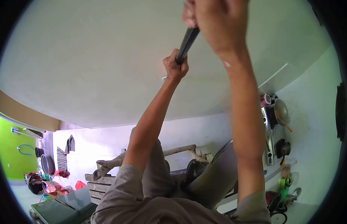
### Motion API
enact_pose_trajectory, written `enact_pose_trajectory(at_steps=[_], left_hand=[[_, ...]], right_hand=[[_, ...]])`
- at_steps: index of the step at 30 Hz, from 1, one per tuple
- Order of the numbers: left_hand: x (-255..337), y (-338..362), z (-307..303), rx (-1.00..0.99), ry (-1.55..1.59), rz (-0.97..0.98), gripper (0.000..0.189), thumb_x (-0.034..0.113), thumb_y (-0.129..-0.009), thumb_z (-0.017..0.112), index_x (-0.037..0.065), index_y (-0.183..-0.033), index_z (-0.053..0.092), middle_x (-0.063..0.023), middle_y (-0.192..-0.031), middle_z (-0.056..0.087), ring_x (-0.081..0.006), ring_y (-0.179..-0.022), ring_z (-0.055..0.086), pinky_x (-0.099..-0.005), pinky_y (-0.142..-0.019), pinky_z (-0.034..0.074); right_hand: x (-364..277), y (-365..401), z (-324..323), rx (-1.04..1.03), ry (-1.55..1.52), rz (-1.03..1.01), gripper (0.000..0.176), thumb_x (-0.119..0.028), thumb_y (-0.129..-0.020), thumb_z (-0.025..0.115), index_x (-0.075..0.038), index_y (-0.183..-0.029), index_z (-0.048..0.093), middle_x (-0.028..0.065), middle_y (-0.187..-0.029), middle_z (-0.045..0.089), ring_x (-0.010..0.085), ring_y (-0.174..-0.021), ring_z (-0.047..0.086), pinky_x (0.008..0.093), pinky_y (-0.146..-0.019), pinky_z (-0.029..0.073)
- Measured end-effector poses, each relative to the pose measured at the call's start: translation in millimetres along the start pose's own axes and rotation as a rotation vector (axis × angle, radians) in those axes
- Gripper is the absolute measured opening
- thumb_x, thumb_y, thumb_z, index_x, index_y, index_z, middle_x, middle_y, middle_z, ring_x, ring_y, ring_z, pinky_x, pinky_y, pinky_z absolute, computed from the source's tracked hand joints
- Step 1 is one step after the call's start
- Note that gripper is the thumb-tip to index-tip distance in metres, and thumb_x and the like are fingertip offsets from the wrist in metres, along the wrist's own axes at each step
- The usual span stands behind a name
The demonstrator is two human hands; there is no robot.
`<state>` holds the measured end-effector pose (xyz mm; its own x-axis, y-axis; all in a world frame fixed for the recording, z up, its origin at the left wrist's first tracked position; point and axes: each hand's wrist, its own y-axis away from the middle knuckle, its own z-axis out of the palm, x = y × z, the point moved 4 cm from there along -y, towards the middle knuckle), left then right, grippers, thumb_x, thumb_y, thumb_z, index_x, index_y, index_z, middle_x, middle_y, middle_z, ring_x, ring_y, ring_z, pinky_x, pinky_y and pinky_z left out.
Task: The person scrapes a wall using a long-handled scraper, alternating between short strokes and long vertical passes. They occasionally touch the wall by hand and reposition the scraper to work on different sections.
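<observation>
My left hand (176, 66) is closed around the lower end of a dark pole (188, 44). Higher up and nearer the camera, my right hand (220, 20) grips the same pole, partly cut off by the top edge of the view. Between the two fists the pole slants up to the right; the rest of it is out of sight. Both arms are raised and stretched out before a broad pale surface (95, 63). Below them, my legs (156, 168) are beside a wooden frame of boards and rough poles (181, 150).
A stove (269, 140) with a wok (280, 112) and a small pan (283, 148) stands at right. Grey-green cabinet-like appliance (61, 207) is at lower left, near baskets (53, 186), a grey basin (47, 164) and striped cloth (62, 158) on the pale floor.
</observation>
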<state>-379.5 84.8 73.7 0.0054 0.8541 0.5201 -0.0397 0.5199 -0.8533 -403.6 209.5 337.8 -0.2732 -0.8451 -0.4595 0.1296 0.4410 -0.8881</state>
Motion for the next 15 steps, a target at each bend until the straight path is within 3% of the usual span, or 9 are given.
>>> enact_pose_trajectory(at_steps=[3, 5, 8, 15], left_hand=[[0.1, 2.7, 4.4, -0.003, 0.01, 0.012, 0.024, 0.0, -0.078, 0.066, 0.008, -0.072, 0.045, -0.0113, -0.053, 0.042, -0.0342, -0.045, 0.049, -0.0364, -0.046, 0.041], [-12.4, 11.5, 7.0, -0.016, 0.001, -0.01, 0.024, 0.0, -0.077, 0.067, 0.008, -0.072, 0.045, -0.0112, -0.054, 0.042, -0.0342, -0.045, 0.049, -0.0364, -0.046, 0.041], [-13.0, 9.8, 8.6, -0.003, -0.005, -0.006, 0.023, 0.001, -0.077, 0.066, 0.008, -0.072, 0.045, -0.0112, -0.054, 0.043, -0.034, -0.045, 0.049, -0.0363, -0.046, 0.041], [-6.4, 14.7, 5.7, -0.062, -0.021, 0.061, 0.019, 0.004, -0.076, 0.066, 0.009, -0.074, 0.048, -0.0123, -0.055, 0.048, -0.0361, -0.049, 0.054, -0.0392, -0.049, 0.044]], right_hand=[[10.7, 5.9, -8.0, 0.068, -0.019, 0.02, 0.041, -0.01, -0.1, 0.06, -0.014, -0.061, 0.047, -0.0069, -0.049, 0.045, 0.0024, -0.039, 0.042, 0.0218, -0.036, 0.034], [21.6, 13.0, -11.2, 0.148, -0.012, 0.143, 0.04, -0.01, -0.099, 0.06, -0.014, -0.062, 0.047, -0.0069, -0.05, 0.045, 0.0024, -0.04, 0.043, 0.0219, -0.036, 0.034], [19.6, 8.2, -9.0, 0.074, -0.025, 0.178, 0.039, -0.01, -0.1, 0.062, -0.014, -0.064, 0.048, -0.0071, -0.05, 0.045, 0.0019, -0.04, 0.043, 0.0219, -0.037, 0.034], [12.9, 23.9, -17.8, 0.117, -0.042, 0.083, 0.038, -0.011, -0.1, 0.062, -0.014, -0.064, 0.047, -0.0067, -0.05, 0.044, 0.0022, -0.04, 0.041, 0.0221, -0.035, 0.033]])
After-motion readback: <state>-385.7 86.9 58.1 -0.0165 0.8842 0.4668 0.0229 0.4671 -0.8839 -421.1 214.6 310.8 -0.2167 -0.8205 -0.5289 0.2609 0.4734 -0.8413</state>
